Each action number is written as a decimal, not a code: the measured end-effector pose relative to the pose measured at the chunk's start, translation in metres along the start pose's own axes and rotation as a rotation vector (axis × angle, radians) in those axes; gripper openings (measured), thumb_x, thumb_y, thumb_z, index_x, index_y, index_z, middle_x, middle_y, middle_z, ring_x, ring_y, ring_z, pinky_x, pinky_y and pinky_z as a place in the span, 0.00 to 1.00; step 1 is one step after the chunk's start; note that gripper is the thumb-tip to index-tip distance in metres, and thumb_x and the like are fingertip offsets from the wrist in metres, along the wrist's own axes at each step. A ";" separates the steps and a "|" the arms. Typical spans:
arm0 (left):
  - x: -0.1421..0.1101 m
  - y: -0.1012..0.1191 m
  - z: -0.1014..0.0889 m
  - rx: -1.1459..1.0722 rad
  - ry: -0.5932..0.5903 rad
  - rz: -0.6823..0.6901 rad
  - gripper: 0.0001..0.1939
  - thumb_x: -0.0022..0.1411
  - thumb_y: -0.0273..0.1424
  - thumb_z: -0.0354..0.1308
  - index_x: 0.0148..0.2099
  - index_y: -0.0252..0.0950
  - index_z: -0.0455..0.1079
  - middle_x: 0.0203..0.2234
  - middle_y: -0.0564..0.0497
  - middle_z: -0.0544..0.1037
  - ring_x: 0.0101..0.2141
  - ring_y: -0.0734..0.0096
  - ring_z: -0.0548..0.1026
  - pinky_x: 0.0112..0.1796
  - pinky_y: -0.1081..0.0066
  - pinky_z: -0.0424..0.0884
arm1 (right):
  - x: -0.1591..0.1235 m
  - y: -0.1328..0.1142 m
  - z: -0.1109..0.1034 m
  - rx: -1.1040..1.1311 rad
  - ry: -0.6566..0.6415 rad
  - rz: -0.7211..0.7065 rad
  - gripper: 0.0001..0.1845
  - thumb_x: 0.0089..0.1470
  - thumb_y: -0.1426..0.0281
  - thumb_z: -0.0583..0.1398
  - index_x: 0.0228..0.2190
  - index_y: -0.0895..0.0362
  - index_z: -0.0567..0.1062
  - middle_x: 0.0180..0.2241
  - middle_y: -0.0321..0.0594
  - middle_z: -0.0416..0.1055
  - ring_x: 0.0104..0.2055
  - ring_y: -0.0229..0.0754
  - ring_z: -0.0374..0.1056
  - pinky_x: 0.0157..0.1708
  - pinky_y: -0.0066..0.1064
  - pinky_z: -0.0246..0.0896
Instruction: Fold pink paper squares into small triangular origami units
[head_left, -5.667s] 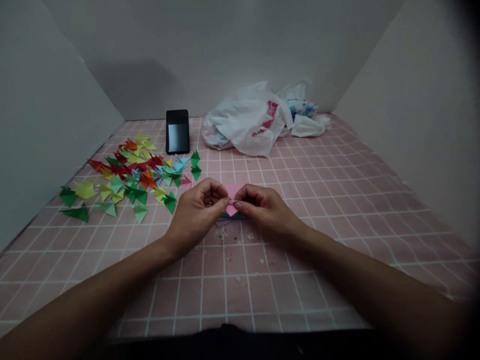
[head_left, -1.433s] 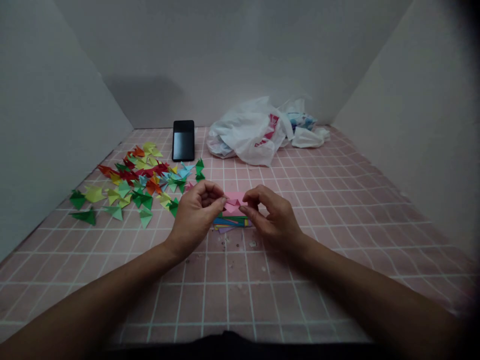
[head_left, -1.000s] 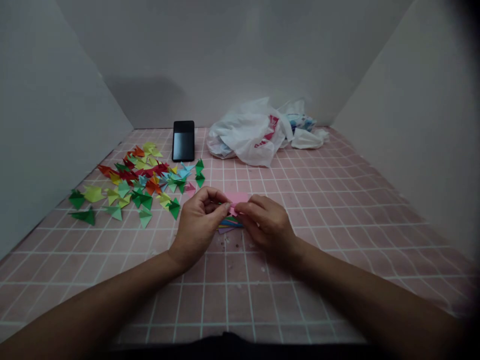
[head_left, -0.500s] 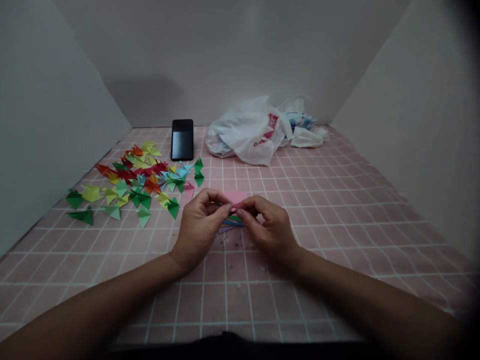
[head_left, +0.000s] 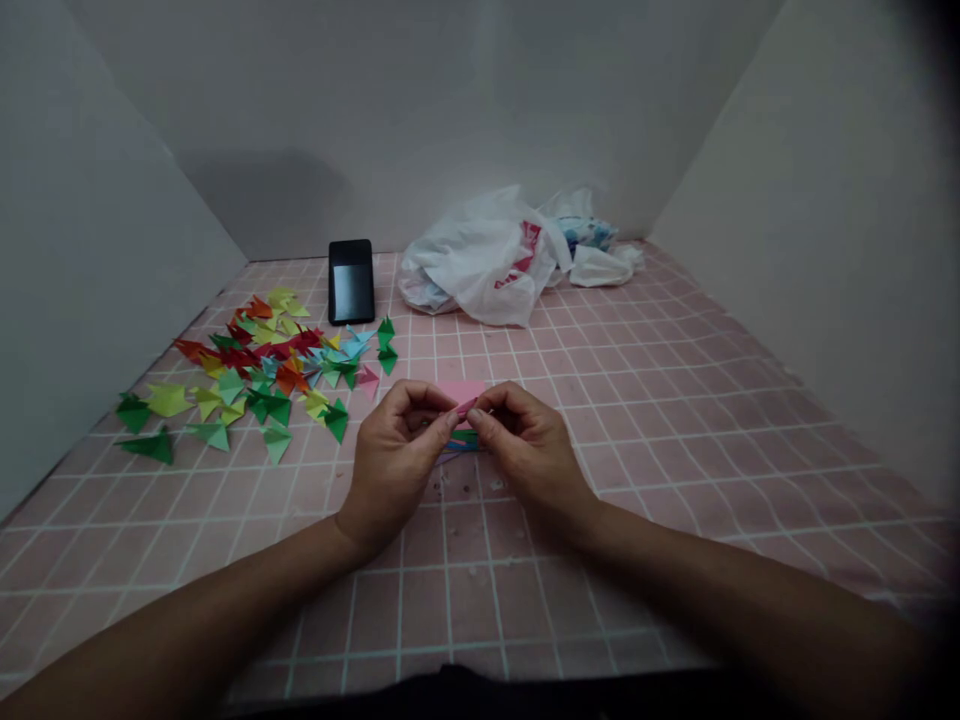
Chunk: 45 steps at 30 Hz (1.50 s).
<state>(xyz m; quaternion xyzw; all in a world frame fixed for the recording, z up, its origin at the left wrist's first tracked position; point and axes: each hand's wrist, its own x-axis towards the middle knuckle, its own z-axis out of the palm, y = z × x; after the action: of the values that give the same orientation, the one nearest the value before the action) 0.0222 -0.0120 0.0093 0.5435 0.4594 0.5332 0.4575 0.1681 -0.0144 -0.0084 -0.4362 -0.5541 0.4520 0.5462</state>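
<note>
A small folded piece of pink origami paper point(head_left: 466, 408) is pinched between the thumbs and forefingers of both hands. My left hand point(head_left: 401, 455) grips its left end, and my right hand point(head_left: 529, 445) grips its right end; the fingertips nearly meet and hide most of the folds. Just behind and below lies a stack of coloured paper sheets point(head_left: 461, 390), pink on top, with green and blue edges showing under my fingers. A folded pink paper piece point(head_left: 368, 380) lies left of the stack.
Many folded paper pieces point(head_left: 262, 350) in green, yellow, red, orange and blue spread over the left of the pink checked cloth point(head_left: 675, 400). A black phone point(head_left: 351, 282) stands tilted at the back. White plastic bags point(head_left: 487, 255) lie by the back wall. Small scraps dot the cloth in front.
Earlier the pink paper showed as a wider, flatter shape with a triangular flap; now it is a narrow strip. My right fingers came in close to the left ones. The view has shifted slightly.
</note>
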 end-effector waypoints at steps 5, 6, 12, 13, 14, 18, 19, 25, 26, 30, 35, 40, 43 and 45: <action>0.000 -0.002 0.000 0.046 0.011 0.025 0.07 0.56 0.27 0.66 0.36 0.36 0.70 0.30 0.53 0.76 0.33 0.73 0.77 0.37 0.73 0.75 | 0.001 -0.001 0.001 0.048 0.001 0.070 0.07 0.54 0.68 0.62 0.27 0.56 0.70 0.26 0.33 0.66 0.29 0.36 0.63 0.30 0.30 0.59; 0.000 -0.003 0.000 0.052 0.013 0.032 0.07 0.57 0.27 0.65 0.36 0.36 0.70 0.30 0.53 0.76 0.33 0.73 0.77 0.36 0.73 0.75 | 0.001 -0.001 0.001 0.041 0.004 0.080 0.08 0.54 0.68 0.63 0.26 0.56 0.70 0.26 0.33 0.66 0.29 0.36 0.62 0.30 0.30 0.59; -0.001 -0.004 0.000 0.097 0.009 0.062 0.06 0.57 0.26 0.65 0.36 0.37 0.70 0.30 0.54 0.76 0.32 0.74 0.76 0.36 0.74 0.74 | 0.003 0.000 0.001 0.012 0.014 0.112 0.10 0.53 0.67 0.63 0.24 0.56 0.68 0.24 0.32 0.65 0.27 0.35 0.60 0.28 0.30 0.57; -0.001 -0.004 0.000 0.103 0.004 0.063 0.06 0.58 0.26 0.65 0.36 0.37 0.70 0.30 0.54 0.76 0.33 0.74 0.76 0.36 0.74 0.74 | 0.003 0.000 0.001 0.015 0.016 0.111 0.10 0.53 0.67 0.63 0.24 0.56 0.68 0.24 0.32 0.65 0.27 0.35 0.60 0.27 0.30 0.56; -0.001 -0.004 0.000 0.110 -0.001 0.063 0.06 0.58 0.26 0.65 0.36 0.37 0.70 0.30 0.53 0.76 0.33 0.74 0.76 0.36 0.74 0.74 | 0.003 0.000 0.001 0.017 0.017 0.112 0.10 0.53 0.67 0.63 0.24 0.56 0.68 0.24 0.32 0.65 0.26 0.35 0.60 0.27 0.30 0.56; -0.001 -0.005 -0.001 0.156 0.001 0.077 0.06 0.58 0.28 0.65 0.35 0.37 0.70 0.30 0.53 0.76 0.33 0.72 0.76 0.36 0.73 0.74 | 0.003 -0.002 0.001 0.036 -0.009 0.141 0.10 0.53 0.67 0.62 0.24 0.55 0.67 0.23 0.31 0.65 0.25 0.35 0.60 0.27 0.29 0.56; 0.000 -0.005 -0.002 0.159 0.003 0.077 0.05 0.58 0.28 0.65 0.35 0.37 0.70 0.30 0.54 0.76 0.33 0.72 0.76 0.36 0.73 0.74 | 0.003 -0.003 0.001 0.060 -0.023 0.149 0.10 0.54 0.67 0.62 0.25 0.55 0.67 0.22 0.31 0.65 0.25 0.34 0.61 0.27 0.29 0.57; 0.006 -0.002 -0.006 0.151 0.050 0.044 0.07 0.55 0.28 0.67 0.35 0.38 0.70 0.29 0.54 0.75 0.31 0.72 0.75 0.34 0.72 0.72 | 0.004 -0.005 -0.002 0.158 -0.016 0.173 0.10 0.57 0.64 0.61 0.29 0.55 0.67 0.26 0.32 0.69 0.24 0.33 0.64 0.26 0.29 0.60; 0.007 -0.002 -0.006 0.148 0.055 0.039 0.07 0.55 0.28 0.66 0.34 0.38 0.70 0.29 0.54 0.75 0.31 0.72 0.75 0.34 0.72 0.72 | 0.004 -0.005 -0.002 0.160 -0.018 0.193 0.10 0.56 0.63 0.61 0.30 0.55 0.67 0.26 0.32 0.69 0.23 0.33 0.63 0.26 0.29 0.59; 0.007 -0.002 -0.006 0.143 0.044 0.033 0.07 0.56 0.28 0.66 0.35 0.38 0.70 0.30 0.54 0.76 0.31 0.72 0.75 0.35 0.71 0.72 | 0.005 -0.001 -0.001 0.213 -0.077 0.318 0.14 0.53 0.60 0.65 0.31 0.56 0.68 0.23 0.31 0.70 0.19 0.32 0.62 0.21 0.27 0.55; 0.005 -0.004 -0.006 0.156 0.026 0.074 0.07 0.56 0.27 0.66 0.35 0.38 0.70 0.30 0.54 0.75 0.32 0.73 0.75 0.35 0.72 0.72 | 0.003 -0.001 0.000 0.326 -0.119 0.399 0.14 0.53 0.62 0.66 0.27 0.56 0.69 0.22 0.32 0.71 0.17 0.31 0.61 0.19 0.26 0.53; 0.004 -0.005 -0.005 0.140 0.008 0.067 0.07 0.56 0.26 0.66 0.35 0.37 0.70 0.30 0.54 0.75 0.32 0.73 0.75 0.35 0.73 0.72 | 0.003 -0.002 -0.001 0.417 -0.130 0.439 0.13 0.52 0.64 0.67 0.25 0.57 0.70 0.21 0.32 0.71 0.17 0.31 0.61 0.18 0.26 0.53; 0.005 -0.006 -0.004 0.123 -0.013 0.065 0.07 0.56 0.27 0.66 0.36 0.37 0.70 0.30 0.54 0.75 0.32 0.73 0.75 0.35 0.73 0.72 | 0.003 -0.001 -0.001 0.446 -0.139 0.438 0.13 0.52 0.65 0.67 0.24 0.57 0.71 0.21 0.32 0.71 0.16 0.30 0.61 0.18 0.26 0.54; 0.005 -0.006 -0.005 0.121 -0.018 0.062 0.07 0.56 0.27 0.66 0.36 0.37 0.70 0.30 0.54 0.76 0.32 0.73 0.75 0.35 0.73 0.72 | 0.003 -0.002 -0.001 0.463 -0.150 0.438 0.12 0.53 0.64 0.66 0.24 0.58 0.71 0.21 0.33 0.71 0.16 0.30 0.62 0.18 0.25 0.55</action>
<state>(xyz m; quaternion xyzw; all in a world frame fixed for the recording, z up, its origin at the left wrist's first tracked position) 0.0170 -0.0061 0.0043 0.5888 0.4695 0.5134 0.4114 0.1687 -0.0117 -0.0063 -0.3749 -0.3684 0.7036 0.4782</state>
